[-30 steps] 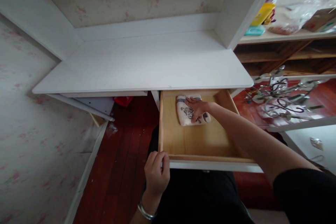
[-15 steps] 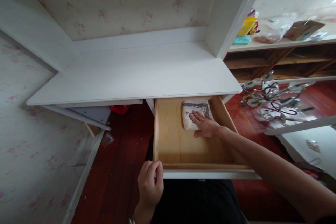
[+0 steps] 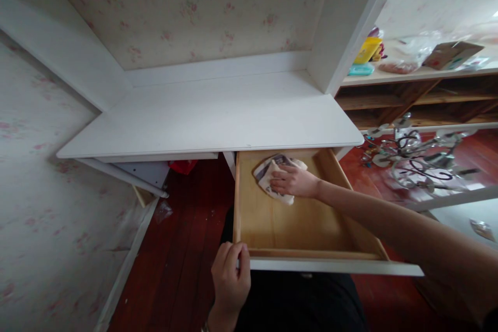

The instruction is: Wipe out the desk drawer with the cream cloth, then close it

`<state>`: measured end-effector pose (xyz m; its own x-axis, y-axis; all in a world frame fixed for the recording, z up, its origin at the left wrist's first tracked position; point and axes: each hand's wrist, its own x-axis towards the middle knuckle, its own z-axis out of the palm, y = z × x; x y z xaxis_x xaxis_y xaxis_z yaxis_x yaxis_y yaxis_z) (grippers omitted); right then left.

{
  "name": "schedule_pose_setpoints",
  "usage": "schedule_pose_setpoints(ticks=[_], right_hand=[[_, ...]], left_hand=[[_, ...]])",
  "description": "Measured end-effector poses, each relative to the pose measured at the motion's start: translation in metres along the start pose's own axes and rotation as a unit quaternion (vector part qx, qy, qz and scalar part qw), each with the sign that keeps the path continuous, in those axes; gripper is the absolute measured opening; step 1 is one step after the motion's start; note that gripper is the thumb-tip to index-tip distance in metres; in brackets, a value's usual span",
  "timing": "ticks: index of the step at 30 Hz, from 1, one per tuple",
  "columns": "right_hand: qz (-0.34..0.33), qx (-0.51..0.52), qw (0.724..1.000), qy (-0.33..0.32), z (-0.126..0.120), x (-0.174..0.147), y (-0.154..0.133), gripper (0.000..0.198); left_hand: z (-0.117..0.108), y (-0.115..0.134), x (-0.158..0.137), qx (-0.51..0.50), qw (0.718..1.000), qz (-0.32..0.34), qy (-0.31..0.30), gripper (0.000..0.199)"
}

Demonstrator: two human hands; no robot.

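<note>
"Inside the pulled-out wooden drawer (image 3: 257, 225), what lies there?"

"A cream towel (image 3: 265, 180) with a grey band and dark print, folded and rumpled. It sits toward the back left, well apart from the front panel."

"And the right hand (image 3: 291, 181)?"

"On top of the towel, back of the hand up, fingers bent and drawn close together, with fabric bunched beneath them. The thumb is hidden, so I cannot tell whether any cloth is pinched."

"Where is the left hand (image 3: 232, 276), then?"

"At the drawer's front left corner, its fingers curled tightly around the edge. Black clothing (image 3: 299, 298) shows just below the front panel."

"What surrounds them?"

"Behind the drawer, a white desktop (image 3: 218, 114), with floral wallpaper (image 3: 187, 26) above it. To the right, a chandelier (image 3: 424, 163) with curved arms shows against red floorboards (image 3: 175, 259)."

"Anything farther off?"

"Past the chandelier, a wooden shelf unit (image 3: 373, 100). On its top sit a yellow container (image 3: 367, 51), a turquoise item (image 3: 361, 69) and a cardboard box (image 3: 451, 55)."
</note>
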<state>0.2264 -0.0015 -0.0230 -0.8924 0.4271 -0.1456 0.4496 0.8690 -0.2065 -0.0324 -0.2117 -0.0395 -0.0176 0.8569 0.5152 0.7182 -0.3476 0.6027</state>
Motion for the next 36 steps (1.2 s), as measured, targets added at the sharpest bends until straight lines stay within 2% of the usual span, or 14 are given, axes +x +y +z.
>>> schedule_pose_setpoints(ticks=[2, 4, 7, 11, 15, 19, 23, 26, 29, 33, 36], right_hand=[[-0.098, -0.002, 0.995, -0.003, -0.008, 0.020, -0.004, 0.045], [-0.174, -0.051, 0.983, 0.009, -0.008, 0.042, -0.001, 0.044], [-0.202, -0.163, 0.965, 0.039, 0.003, 0.070, 0.019, 0.035], [-0.133, -0.225, 0.963, 0.066, 0.019, 0.088, 0.052, 0.025], [-0.075, -0.249, 0.962, 0.084, 0.030, 0.082, 0.066, 0.021], [-0.028, -0.258, 0.962, 0.089, 0.035, 0.053, 0.068, 0.020], [0.036, -0.253, 0.964, 0.076, 0.034, 0.003, 0.068, 0.024], [0.165, -0.220, 0.961, 0.009, 0.028, -0.034, 0.064, 0.031], [0.273, -0.205, 0.939, -0.044, 0.021, -0.056, 0.055, 0.032], [0.324, -0.192, 0.922, -0.084, 0.014, -0.064, 0.034, 0.028], [0.335, -0.164, 0.920, -0.119, 0.011, -0.069, 0.006, 0.027]], left_hand=[[0.001, -0.001, 0.000, -0.001, 1.000, 0.006, 0.006, 0.012], [0.001, -0.001, 0.000, -0.003, 1.000, 0.010, 0.010, 0.012], [0.002, -0.002, -0.001, 0.002, 1.000, 0.008, 0.011, 0.012], [0.002, -0.004, -0.004, 0.005, 1.000, 0.000, 0.012, 0.013], [0.002, -0.005, -0.004, -0.005, 1.000, 0.000, 0.008, 0.013], [0.001, -0.005, -0.003, -0.016, 1.000, 0.004, 0.004, 0.013], [0.001, -0.005, -0.002, -0.020, 1.000, 0.004, 0.004, 0.012], [0.001, -0.004, -0.002, -0.022, 1.000, 0.007, 0.004, 0.012], [-0.001, -0.004, -0.002, -0.020, 1.000, 0.008, -0.002, 0.012], [-0.002, -0.004, -0.003, -0.008, 1.000, 0.009, -0.008, 0.011], [-0.002, -0.004, -0.004, 0.001, 1.000, 0.010, -0.008, 0.010]])
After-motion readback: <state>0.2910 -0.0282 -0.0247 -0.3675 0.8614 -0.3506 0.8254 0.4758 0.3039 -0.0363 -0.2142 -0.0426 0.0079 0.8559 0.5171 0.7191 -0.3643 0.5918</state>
